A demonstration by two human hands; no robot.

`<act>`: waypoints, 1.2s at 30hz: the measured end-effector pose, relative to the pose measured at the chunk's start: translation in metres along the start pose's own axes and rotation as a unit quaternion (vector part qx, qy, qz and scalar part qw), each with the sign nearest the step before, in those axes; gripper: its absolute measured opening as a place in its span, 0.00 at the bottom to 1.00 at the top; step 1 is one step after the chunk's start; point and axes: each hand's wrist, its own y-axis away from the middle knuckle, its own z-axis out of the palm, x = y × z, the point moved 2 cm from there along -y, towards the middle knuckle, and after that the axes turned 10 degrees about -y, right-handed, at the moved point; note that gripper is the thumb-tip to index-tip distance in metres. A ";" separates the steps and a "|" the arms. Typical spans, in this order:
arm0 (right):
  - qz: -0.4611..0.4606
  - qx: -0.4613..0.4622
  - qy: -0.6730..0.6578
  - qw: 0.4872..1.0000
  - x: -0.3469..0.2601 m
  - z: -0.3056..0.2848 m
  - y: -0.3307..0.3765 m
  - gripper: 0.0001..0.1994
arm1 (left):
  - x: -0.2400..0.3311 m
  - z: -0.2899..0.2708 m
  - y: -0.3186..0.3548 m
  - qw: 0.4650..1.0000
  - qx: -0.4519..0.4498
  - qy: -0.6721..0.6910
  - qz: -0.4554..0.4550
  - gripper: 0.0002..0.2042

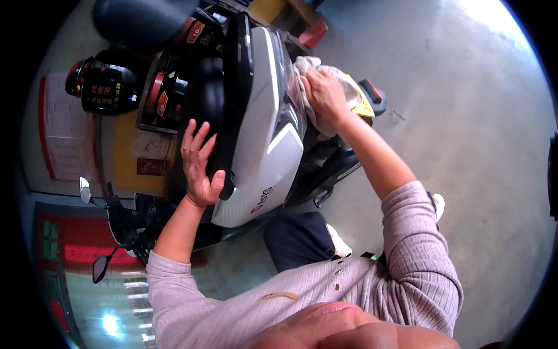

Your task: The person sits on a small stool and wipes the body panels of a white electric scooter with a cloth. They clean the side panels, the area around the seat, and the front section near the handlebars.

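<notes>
A white and black scooter [258, 151] stands before me, its tail to the right and its handlebars to the left. My right hand [326, 96] is closed on a pale, crumpled cloth [347, 87] and presses it against the rear end, beside the tail light. Part of the cloth lies hidden under my fingers. My left hand [200, 166] rests with fingers spread at the edge of the black seat [208, 93] and holds nothing.
Dark jars [110, 84] with red lids and labels sit beyond the scooter. A mirror [100, 269] juts out near the handlebars at left. Grey concrete floor [465, 134] spreads to the right. A red piece [314, 34] lies at the far side.
</notes>
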 end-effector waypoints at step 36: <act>0.032 -0.051 0.052 0.997 -0.022 0.001 0.075 0.11 | 0.007 0.000 -0.002 0.999 0.003 -0.034 0.006 0.25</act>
